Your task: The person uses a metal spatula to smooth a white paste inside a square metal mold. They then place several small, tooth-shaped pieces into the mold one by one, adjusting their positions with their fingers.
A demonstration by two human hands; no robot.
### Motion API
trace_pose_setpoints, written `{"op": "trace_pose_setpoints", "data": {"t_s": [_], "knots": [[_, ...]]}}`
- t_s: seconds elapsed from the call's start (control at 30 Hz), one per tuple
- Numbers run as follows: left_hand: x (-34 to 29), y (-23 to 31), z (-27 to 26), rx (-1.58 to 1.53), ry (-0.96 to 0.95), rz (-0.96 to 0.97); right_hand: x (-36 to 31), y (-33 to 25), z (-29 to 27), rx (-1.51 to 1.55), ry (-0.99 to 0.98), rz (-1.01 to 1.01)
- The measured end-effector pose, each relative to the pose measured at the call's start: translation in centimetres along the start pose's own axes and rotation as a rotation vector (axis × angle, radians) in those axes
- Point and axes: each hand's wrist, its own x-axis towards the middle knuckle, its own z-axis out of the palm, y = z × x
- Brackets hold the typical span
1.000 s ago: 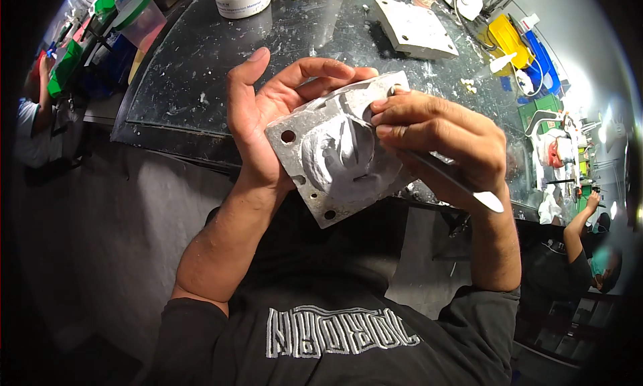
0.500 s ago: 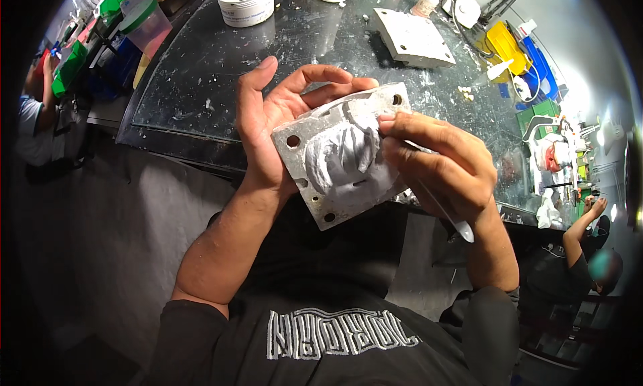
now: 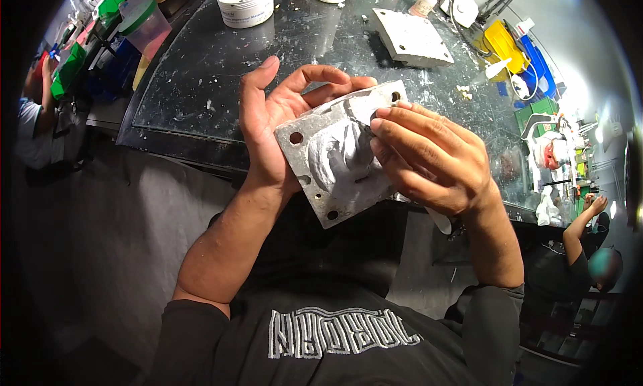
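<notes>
My left hand supports a square metal mould plate from beneath and behind, thumb raised and fingers curled past its far edge. Round holes pierce the plate's corners. White putty-like material fills the plate's middle in a horseshoe-shaped ridge. My right hand is closed over the ridge's right side, its fingertips pressed to the white material. Tucked in that palm is a slim spatula; only its flat pale end shows below the hand, and its other end is hidden.
On the dark, speckled bench stand a white tub and a white-filled mould half. A green-lidded container is at the left, a yellow bin at the right. Co-workers sit at both sides, one person's hand at the right.
My right hand has shifted left and up over the white material, with its fingers more bunched. The spatula's pale end has moved up and left, closer under the palm. My left hand stays nearly still.
</notes>
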Motion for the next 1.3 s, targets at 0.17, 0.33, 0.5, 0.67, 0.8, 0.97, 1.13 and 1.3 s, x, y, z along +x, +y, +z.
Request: {"op": "trace_pose_setpoints", "data": {"t_s": [0.17,0.33,0.5,0.67,0.8,0.97,1.13,1.3], "knots": [[-0.7,0.1,0.5,-0.029,0.076,0.061,0.5,-4.7,2.4,0.323,0.368,0.5],[-2.7,-2.5,1.2,0.021,0.163,0.368,1.3,-10.1,5.4,0.468,0.596,0.827],[-3.6,-3.8,1.2,0.086,0.116,0.582,1.9,-11.5,6.6,0.402,0.608,0.777],[-3.8,-4.0,0.3,0.127,0.051,0.611,2.5,-11.7,6.3,0.372,0.586,0.812],[-3.8,-4.0,0.3,0.119,0.029,0.598,2.8,-11.7,6.0,0.336,0.558,0.814],[-3.9,-4.1,0.3,0.13,0.049,0.593,3.1,-12.0,5.3,0.252,0.505,0.834],[-4.2,-4.0,0.4,0.166,0.073,0.593,3.2,-11.9,5.3,0.243,0.488,0.808],[-4.3,-3.7,0.3,0.251,0.069,0.572,3.2,-11.9,5.7,0.228,0.48,0.791]]}}
